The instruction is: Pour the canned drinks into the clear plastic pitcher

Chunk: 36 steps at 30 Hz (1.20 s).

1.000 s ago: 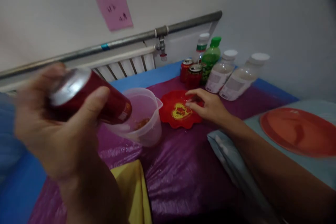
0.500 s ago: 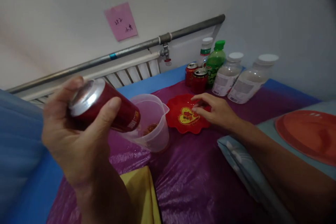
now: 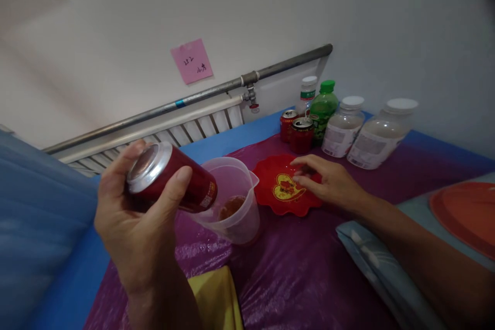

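Note:
My left hand (image 3: 135,227) is wrapped round a red drink can (image 3: 189,180), tilted with its silver base up and its top end over the clear plastic measuring jug (image 3: 247,219). Brown liquid (image 3: 232,207) lies in the bottom of the jug. The can's opening is hidden from me. Over the right part of a red scalloped plate (image 3: 266,198) with a yellow heart design hovers my right hand (image 3: 328,180), its fingers loosely curved and apart, holding nothing.
Two red cans (image 3: 301,135), a green bottle (image 3: 324,108), a small white-capped bottle (image 3: 308,94) and two clear jars (image 3: 381,136) stand at the back right. A yellow cloth (image 3: 216,299) lies in front on the purple plastic sheet (image 3: 282,273). An orange round item (image 3: 464,211) sits at right.
The view has shifted, so everything appears lower and further right. More brown liquid shows in the jug. My left hand still holds the tilted can; my right hand stays by the plate.

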{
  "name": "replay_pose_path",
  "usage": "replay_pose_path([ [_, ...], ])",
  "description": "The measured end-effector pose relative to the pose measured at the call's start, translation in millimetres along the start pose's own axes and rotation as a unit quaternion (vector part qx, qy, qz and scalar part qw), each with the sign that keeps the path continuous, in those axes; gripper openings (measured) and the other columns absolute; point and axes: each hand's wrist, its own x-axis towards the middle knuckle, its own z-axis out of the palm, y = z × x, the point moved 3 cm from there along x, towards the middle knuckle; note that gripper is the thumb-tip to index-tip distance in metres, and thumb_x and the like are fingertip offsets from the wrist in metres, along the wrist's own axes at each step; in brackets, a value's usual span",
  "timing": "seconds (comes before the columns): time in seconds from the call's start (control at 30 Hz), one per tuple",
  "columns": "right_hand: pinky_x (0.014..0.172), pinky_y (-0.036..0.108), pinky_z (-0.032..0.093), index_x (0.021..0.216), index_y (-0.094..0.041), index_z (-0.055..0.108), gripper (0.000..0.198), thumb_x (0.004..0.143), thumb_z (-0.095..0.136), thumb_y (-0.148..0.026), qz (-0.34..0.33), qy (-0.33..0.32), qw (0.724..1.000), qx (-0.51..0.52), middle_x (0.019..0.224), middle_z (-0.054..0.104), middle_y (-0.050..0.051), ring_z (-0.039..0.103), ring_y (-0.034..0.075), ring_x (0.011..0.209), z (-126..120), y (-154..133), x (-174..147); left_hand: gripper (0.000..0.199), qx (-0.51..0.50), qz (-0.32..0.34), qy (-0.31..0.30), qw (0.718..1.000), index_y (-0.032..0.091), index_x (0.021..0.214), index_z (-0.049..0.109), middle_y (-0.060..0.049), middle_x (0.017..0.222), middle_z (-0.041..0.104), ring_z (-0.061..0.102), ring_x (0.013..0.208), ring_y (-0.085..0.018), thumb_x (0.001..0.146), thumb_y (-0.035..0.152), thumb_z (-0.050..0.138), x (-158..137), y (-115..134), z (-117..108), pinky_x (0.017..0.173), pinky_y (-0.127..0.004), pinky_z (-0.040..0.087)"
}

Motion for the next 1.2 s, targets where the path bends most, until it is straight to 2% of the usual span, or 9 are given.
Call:
replay_pose_path([
  [0.6,0.072,0.038,0.058,0.096,-0.021,0.065,0.029,0.083,0.055,-0.045,-0.009,-0.003,1.0,-0.007,0.091,0.072,0.008,0.069,0.022,0.073,0.1,1.9,-0.3,0.059,0.024,-0.01,0.006,1.0,0.022,0.116,0.069,-0.004,0.118,0.07,0.065,0.105,-0.02,0.06,0.026,0.089,-0.9,-1.6,-1.5,0.093,-0.035,0.055],
  [1.2,0.071,0.038,0.057,0.097,-0.02,0.064,0.032,0.083,0.055,-0.046,-0.012,-0.009,1.0,-0.007,0.092,0.071,0.009,0.069,0.023,0.073,0.6,1.4,-0.2,0.058,0.017,-0.013,-0.004,1.0,0.026,0.113,0.071,0.001,0.116,0.07,0.064,0.104,-0.015,0.058,0.028,0.089,1.5,-3.6,-2.3,0.089,-0.026,0.053],
])
